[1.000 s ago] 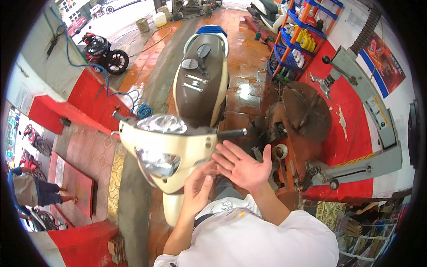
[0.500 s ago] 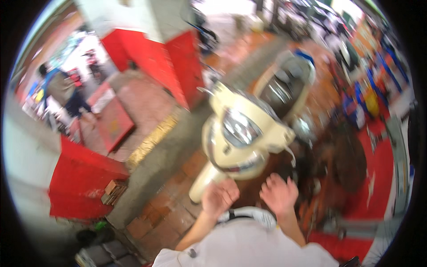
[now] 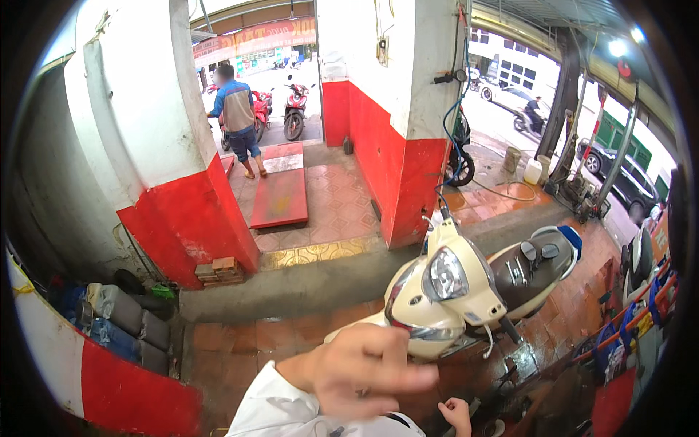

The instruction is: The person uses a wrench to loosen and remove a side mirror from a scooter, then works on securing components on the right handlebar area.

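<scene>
A tiled workshop floor is spreading out between red-and-white pillars [image 3: 408, 109], opening onto a street. The left hand [image 3: 360, 371] is hanging raised and empty, one finger pointing out toward the cream scooter [image 3: 451, 291], which is standing just beyond it (not touching). The right hand [image 3: 457, 414] is showing low at the edge, fingers curling loosely, empty. A person [image 3: 237, 120] is standing far beyond the hands.

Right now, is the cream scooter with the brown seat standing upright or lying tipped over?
Upright. The cream scooter stands on the tiled floor, headlight facing forward, brown seat level on top.
</scene>
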Demonstrator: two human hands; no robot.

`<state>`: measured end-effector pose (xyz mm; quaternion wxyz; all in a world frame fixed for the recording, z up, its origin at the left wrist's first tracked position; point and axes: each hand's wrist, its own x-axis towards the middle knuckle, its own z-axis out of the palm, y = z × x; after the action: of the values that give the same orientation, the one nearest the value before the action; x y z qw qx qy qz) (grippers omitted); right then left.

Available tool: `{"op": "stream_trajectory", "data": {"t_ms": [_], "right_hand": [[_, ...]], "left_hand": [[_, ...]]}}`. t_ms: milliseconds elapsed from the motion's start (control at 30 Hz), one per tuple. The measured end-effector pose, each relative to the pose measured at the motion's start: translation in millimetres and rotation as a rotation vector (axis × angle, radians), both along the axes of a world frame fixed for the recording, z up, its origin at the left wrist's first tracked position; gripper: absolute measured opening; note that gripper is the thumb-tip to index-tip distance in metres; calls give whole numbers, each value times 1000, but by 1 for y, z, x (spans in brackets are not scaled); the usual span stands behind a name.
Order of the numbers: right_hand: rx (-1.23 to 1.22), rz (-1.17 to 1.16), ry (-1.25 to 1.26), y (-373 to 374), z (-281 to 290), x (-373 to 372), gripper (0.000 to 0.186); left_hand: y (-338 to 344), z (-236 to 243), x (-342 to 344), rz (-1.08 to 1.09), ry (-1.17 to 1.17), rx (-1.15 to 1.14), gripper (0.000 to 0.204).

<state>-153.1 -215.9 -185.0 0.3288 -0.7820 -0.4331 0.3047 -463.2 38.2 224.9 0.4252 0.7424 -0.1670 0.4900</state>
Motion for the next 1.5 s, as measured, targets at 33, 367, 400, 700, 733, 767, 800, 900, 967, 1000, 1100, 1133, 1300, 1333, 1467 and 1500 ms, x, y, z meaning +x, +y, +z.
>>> {"op": "stream_trajectory", "data": {"t_ms": [33,367,400,700,733,767,800,900,967,1000,1100,1133,1300,1333,1467,1500], "right_hand": [[-49,38,-118,-30,-36,7,26],[-688,-303,478,-232,-223,-37,24],[-655,-342,506,-229,-224,-35,22],[-179,-631,858,-166,-186,6,24],[-102,-609,777,-148,-169,9,23],[-39,-589,702,-135,-151,3,23],[-47,-607,730,-129,-142,-1,23],[-27,-694,801,-132,-120,-30,21],[-12,-841,798,-182,-151,-50,21],[-54,-818,633,-208,-179,-66,25],[-242,-1182,580,-304,-242,-110,34],[-353,-1276,730,-321,-252,-139,34],[-326,-1811,1105,-334,-223,-282,30],[-334,-1938,1187,-348,-209,-327,29],[-198,-1639,717,-335,-212,-412,35],[-184,-1541,645,-330,-219,-427,33]], "left_hand": [[-16,14,2,-75,-93,168,41],[-168,42,6,-108,-331,346,13],[-177,41,14,-134,-343,325,12],[-175,13,56,385,445,-50,28],[-144,-37,70,379,526,-39,30],[-113,-87,83,373,615,-25,32],[-87,-171,77,434,819,-140,28],[-12,-471,-1,634,1165,5,32],[-34,-519,-31,508,1584,-158,31],[-39,-520,-43,465,1693,-216,31],[-37,-513,-16,358,1718,-221,30],[-30,-508,-17,345,1721,-216,29],[1,-498,-31,247,1731,-169,27],[6,-499,-29,221,1728,-150,27],[14,-499,-7,98,1660,-77,25],[17,-496,-6,74,1638,-57,25]]}}
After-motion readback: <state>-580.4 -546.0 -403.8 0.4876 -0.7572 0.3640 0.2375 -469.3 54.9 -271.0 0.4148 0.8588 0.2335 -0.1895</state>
